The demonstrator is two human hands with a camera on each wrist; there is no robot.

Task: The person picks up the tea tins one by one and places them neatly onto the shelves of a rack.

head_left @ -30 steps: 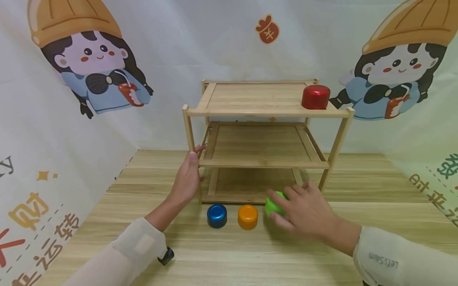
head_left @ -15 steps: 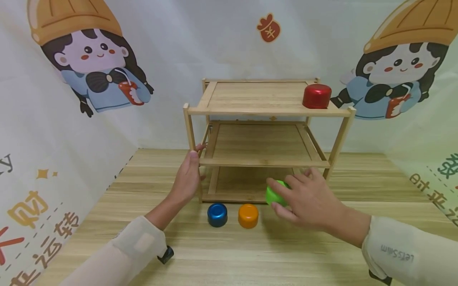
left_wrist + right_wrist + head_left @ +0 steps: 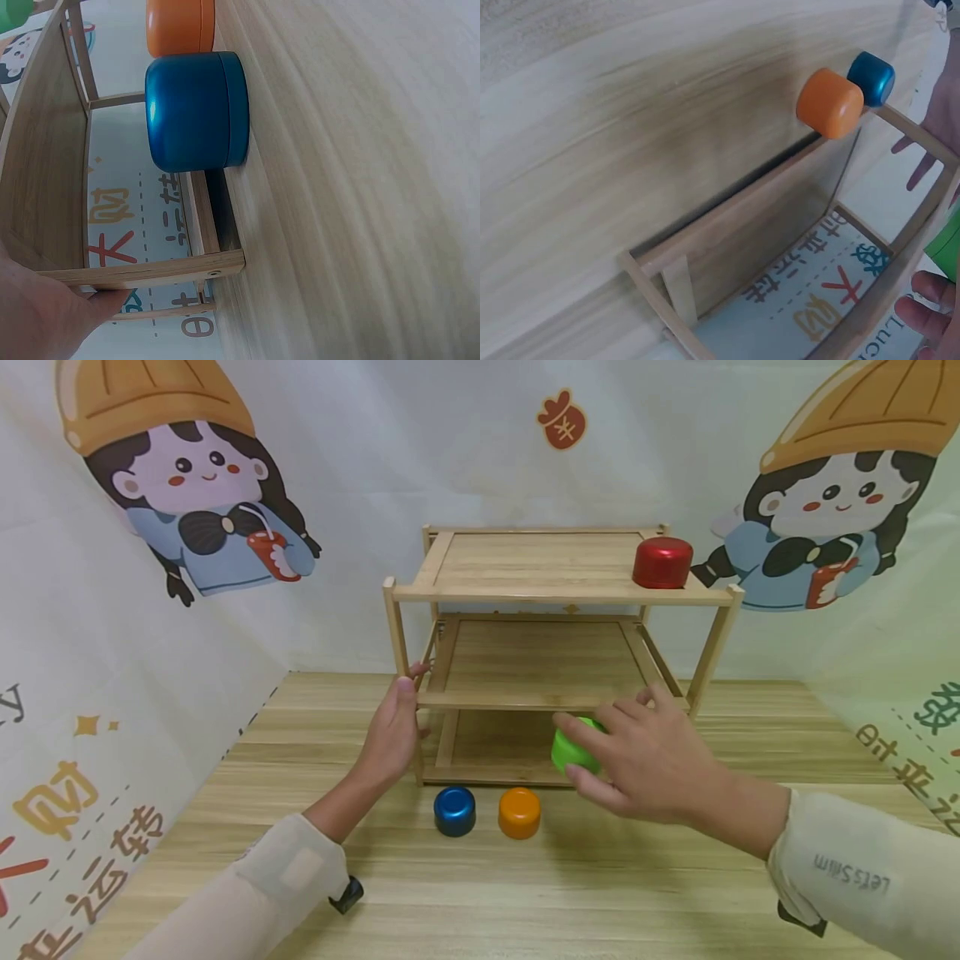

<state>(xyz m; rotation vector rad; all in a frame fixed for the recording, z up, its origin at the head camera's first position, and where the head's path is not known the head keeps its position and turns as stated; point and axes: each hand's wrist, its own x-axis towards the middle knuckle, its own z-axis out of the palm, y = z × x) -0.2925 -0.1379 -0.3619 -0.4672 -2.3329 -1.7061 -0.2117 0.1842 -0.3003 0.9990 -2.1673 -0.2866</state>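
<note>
My right hand (image 3: pixel 645 760) grips a green cup (image 3: pixel 572 749) upside down and holds it in the air, in front of the lower opening of a three-tier wooden shelf (image 3: pixel 558 595). A sliver of the green cup (image 3: pixel 949 247) shows in the right wrist view beside my fingertips (image 3: pixel 922 289). My left hand (image 3: pixel 392 733) holds the shelf's front left post, thumb on the post. On the table before the shelf sit a blue cup (image 3: pixel 454 811) and an orange cup (image 3: pixel 520 813), both upside down. The blue cup (image 3: pixel 196 110) fills the left wrist view, the orange cup (image 3: pixel 180 27) behind it.
A red cup (image 3: pixel 662 562) stands upside down on the right end of the shelf's top tier. The middle tier (image 3: pixel 540 660) holds nothing. Printed cartoon cloth walls close in the wooden table (image 3: pixel 525 893) at the back and on both sides.
My right hand has lifted the green cup off the table and carried it up and slightly left toward the shelf. The left hand has stayed on the post.
</note>
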